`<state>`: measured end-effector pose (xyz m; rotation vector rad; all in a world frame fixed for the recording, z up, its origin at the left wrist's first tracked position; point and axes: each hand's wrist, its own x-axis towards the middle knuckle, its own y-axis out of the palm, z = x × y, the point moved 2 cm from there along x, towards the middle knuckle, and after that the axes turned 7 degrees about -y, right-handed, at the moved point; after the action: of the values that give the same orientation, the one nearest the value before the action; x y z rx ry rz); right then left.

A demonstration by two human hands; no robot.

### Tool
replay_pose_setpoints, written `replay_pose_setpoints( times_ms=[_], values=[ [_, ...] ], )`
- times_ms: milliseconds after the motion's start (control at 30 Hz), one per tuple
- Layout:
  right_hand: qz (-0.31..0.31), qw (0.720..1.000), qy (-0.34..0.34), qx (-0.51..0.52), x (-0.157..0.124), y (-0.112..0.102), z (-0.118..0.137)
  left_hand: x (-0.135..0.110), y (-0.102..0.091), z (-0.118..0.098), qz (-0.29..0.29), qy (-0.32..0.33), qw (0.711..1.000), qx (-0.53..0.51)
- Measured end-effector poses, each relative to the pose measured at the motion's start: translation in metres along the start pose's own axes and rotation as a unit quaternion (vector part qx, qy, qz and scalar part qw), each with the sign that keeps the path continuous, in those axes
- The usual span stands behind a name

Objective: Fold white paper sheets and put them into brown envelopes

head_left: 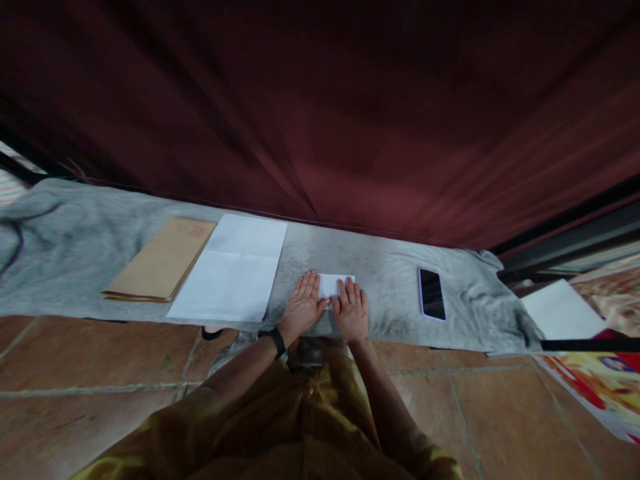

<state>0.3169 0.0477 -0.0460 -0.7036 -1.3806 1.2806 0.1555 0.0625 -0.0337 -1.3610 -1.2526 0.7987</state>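
A small folded piece of white paper [329, 285] lies on the grey cloth in front of me, partly covered by both hands. My left hand [301, 303] rests flat over its left side, fingers stretched out and pointing away from me. Over the right side lies my right hand [351, 311], also flat with its fingers extended. The two thumbs nearly meet at the paper's near edge. To the left, a larger sheet of white paper [233, 267] with a crease across it lies flat, next to a stack of brown envelopes [163, 260].
Grey cloth [390, 267] covers the narrow table. A phone [432, 293] lies to the right. Behind the table hangs a dark red curtain [330, 133]. At the far right are a white sheet [563, 310] and a colourful printed box [600, 380]. The floor [480, 407] is tiled.
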Motion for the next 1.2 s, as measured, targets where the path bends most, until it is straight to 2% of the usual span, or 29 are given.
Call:
replay_pose_setpoints(
  times_ms=[300, 533, 833, 1200],
  values=[
    [-0.013, 0.999, 0.03, 0.01, -0.002, -0.003, 0.002, -0.004, -0.002, 0.009, -0.011, -0.006, 1.0, 0.002],
    [-0.052, 0.988, 0.128, 0.074, 0.005, -0.01, -0.011, -0.009, -0.003, 0.011, -0.011, -0.033, 0.999, 0.011],
    [-0.012, 0.975, 0.204, 0.087, 0.033, -0.018, -0.025, -0.008, -0.001, 0.012, -0.002, -0.034, 0.999, 0.013],
    [-0.012, 0.944, 0.256, 0.208, 0.035, -0.008, -0.036, -0.007, -0.004, 0.013, -0.006, -0.032, 0.999, -0.003]
  ],
)
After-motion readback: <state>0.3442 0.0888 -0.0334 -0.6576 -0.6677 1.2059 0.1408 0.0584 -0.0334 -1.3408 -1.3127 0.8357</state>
